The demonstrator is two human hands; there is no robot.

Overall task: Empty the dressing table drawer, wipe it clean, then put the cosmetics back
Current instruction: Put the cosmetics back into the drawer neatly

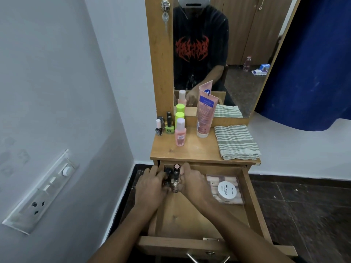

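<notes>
Nearest the camera, the drawer's front panel runs across the bottom, with a metal handle at its lower edge; the drawer is pulled fully out from under the dressing table, and the near part of its wooden floor is bare. Both forearms reach in over the front panel; the left hand and the right hand meet at the drawer's far left corner, fingers curled in from either side around a cluster of small cosmetic bottles, so each hand is closed on the bunch; how many bottles there are cannot be told. Just beside the right hand, against the drawer's far right corner, lies a clear packet of pink tubes with a round white nail-polish tub resting on it. Above, on the dressing table top, a folded green-striped cloth lies along the right edge; a tall pink tube stands at the back middle against the mirror; a pink bottle stands left of it, with two green-capped bottles behind; small nail polish bottles crowd the far left corner. A key hangs on the mirror frame's left upright.
</notes>
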